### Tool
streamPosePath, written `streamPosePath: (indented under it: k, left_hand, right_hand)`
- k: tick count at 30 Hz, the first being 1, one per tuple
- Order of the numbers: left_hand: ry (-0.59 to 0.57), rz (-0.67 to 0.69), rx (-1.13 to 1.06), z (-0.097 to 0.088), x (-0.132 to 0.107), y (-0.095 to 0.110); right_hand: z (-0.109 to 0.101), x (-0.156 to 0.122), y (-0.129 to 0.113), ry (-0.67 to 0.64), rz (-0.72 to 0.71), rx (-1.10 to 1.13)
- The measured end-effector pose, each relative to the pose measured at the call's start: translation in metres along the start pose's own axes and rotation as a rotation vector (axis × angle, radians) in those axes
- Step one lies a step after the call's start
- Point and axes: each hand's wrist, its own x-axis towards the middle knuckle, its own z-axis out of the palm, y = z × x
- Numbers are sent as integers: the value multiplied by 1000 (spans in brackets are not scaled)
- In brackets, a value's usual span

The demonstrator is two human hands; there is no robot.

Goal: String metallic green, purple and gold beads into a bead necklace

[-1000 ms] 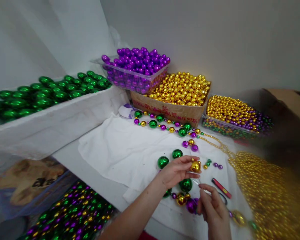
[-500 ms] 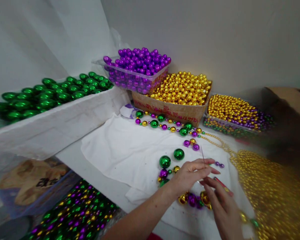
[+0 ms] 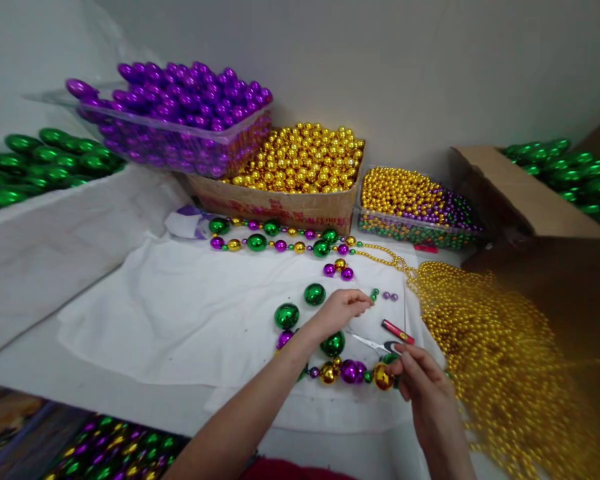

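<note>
My left hand reaches over the white cloth, fingers pinched together just beside a few small green beads. Two small purple beads lie to their right. My right hand has its thumb and fingers closed near the large gold bead of a bead strand; what it pinches is too small to make out. A thin upright line shows above that hand. Scissors with dark handles lie between my hands, near a red stick-like thing. Large green beads sit left of my left hand.
A finished-looking bead string lies along the back. Behind stand a tub of purple beads, a box of gold beads and a mixed-bead tub. Gold bead chains pile at right beside a cardboard box.
My hands have moved apart. The left hand now pinches beside the small green beads, while the right stays lower by the gold bead. The scissors have come into clear sight; the view has swung right.
</note>
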Motion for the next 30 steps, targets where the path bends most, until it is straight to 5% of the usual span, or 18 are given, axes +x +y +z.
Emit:
streamPosePath:
  k: [7, 11, 16, 20, 22, 25, 30]
  left_hand:
    - [39, 116, 235, 62, 74, -17]
    - [45, 116, 211, 72, 89, -23]
    - [134, 51, 85, 35, 78, -18]
    - [181, -26, -105, -14, 38, -11]
    - [178, -79, -379, -31, 12, -9]
    - [193, -159, -800, -42, -19, -9]
    - [252, -188, -1004, -42, -38, -14]
  right_hand:
    - [9, -12, -9, -8, 72, 189]
    - [4, -17, -8, 0, 110, 192]
    - [-7, -13, -4, 32, 97, 146]
    - [-3, -8, 0, -34, 89, 80]
    - [4, -8, 2, -103, 107, 23]
    - [16, -14, 5, -206, 133, -107]
    - [28, -26, 5, -253, 97, -262]
